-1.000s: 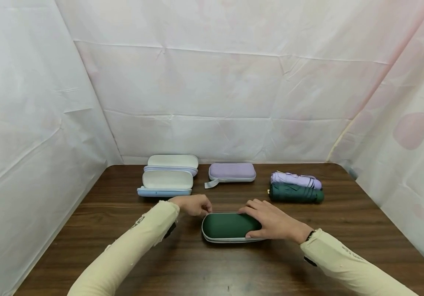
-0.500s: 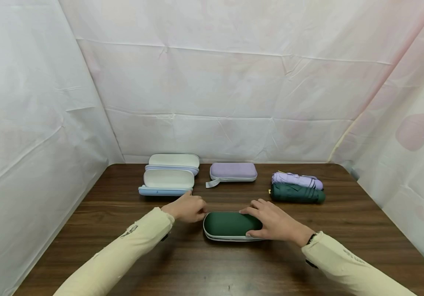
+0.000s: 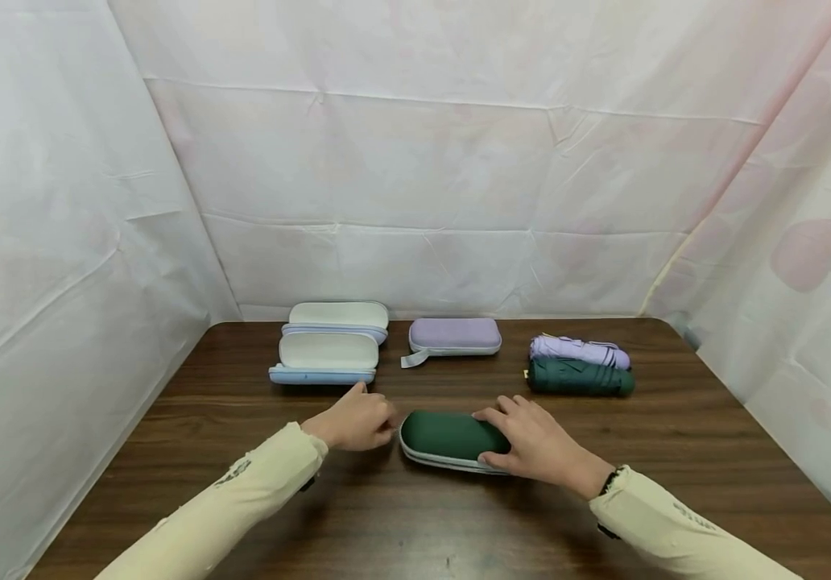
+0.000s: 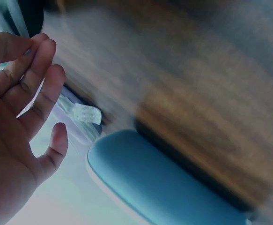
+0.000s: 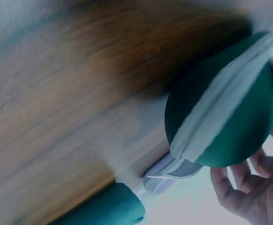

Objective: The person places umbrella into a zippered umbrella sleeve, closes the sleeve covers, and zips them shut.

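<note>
A dark green zippered hard case (image 3: 452,435) with a pale zip band lies on the table in front of me. My right hand (image 3: 542,447) grips its right end, thumb on the near side and fingers over the far side. At the case's left end, my left hand (image 3: 356,420) has thumb and index finger pinched together, seemingly on the zipper pull, which is mostly hidden by the fingers. In the left wrist view, the other left fingers (image 4: 49,93) are loosely bent. The right wrist view shows the pale zip band (image 5: 220,103) around the case's end.
Behind my left hand stand a light blue case (image 3: 324,374) and a lilac-blue case (image 3: 339,314), lids raised. A closed purple case (image 3: 455,337) with a strap lies at the back middle. To the right lie folded lilac (image 3: 578,351) and dark green (image 3: 580,377) umbrellas.
My left hand has moved left and toward me, from the green case's far left corner round to its left end. The case has turned slightly; my right hand keeps its grip.
</note>
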`<state>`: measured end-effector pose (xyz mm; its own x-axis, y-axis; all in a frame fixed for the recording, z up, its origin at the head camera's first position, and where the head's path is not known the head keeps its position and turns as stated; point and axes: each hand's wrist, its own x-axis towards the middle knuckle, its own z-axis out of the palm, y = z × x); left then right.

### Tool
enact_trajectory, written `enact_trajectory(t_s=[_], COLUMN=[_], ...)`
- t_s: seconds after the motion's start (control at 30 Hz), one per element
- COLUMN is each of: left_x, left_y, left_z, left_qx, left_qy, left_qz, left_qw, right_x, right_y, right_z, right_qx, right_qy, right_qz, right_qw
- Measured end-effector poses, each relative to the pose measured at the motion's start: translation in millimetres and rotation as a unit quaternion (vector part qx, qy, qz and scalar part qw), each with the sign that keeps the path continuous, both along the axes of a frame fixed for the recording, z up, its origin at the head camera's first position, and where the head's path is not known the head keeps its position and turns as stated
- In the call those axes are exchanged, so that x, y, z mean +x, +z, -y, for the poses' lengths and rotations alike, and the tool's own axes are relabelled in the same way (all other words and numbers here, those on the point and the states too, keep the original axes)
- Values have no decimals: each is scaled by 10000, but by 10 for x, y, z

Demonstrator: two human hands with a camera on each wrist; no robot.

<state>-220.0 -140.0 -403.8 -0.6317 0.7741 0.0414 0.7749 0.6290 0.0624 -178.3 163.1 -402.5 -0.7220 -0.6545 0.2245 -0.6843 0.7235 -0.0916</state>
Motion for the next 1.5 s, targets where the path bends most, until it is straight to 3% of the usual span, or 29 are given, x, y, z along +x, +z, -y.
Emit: enact_trajectory(t_s=[0.17,0.33,0.5,0.63,0.7,0.77,0.8,0.83,0.9,0.97,1.0,1.03,1.23,1.5], left_x=[112,178,212,215,211,207,205,205,202,202,204,206,218,282], left_y=[2,3,-10,-18,-23,-29,-35,-37,-44,-50,-50,-49,-42,-9], left_z=[-24,-83,-156,-180,-173,-164,-160,-159,-162,-170,-175,-180,-212,-258], left_qx=[163,236,315,386,405,404,388,386,360,332,316,305,241,150], left_qy=[-91,26,-25,-48,-21,23,44,56,75,75,65,58,3,-52], left_qz=[-119,-109,-172,-297,-271,-224,-192,-160,-138,-130,-125,-124,-25,92], left_qw=[9998,9997,9994,9988,9988,9989,9991,9991,9992,9993,9994,9994,9997,9998], right_x=[68,209,249,133,29,-82,-132,-174,-234,-257,-261,-262,-253,-218], right_y=[-15,19,74,193,248,277,281,284,288,316,335,360,489,495], right_z=[57,204,310,264,211,171,159,157,179,220,248,278,401,455], right_qx=[-21,107,188,166,197,564,899,1262,1935,2423,2568,2644,2608,2625], right_qy=[-489,-949,-1110,-640,-15,926,1491,2048,2949,3503,3616,3647,3452,3196], right_qz=[68,-33,137,737,664,241,-146,-577,-1300,-1654,-1737,-1735,-1283,-977], right_qw=[9988,9954,9935,9951,9976,9938,9846,9689,9267,8895,8793,8758,8924,9052])
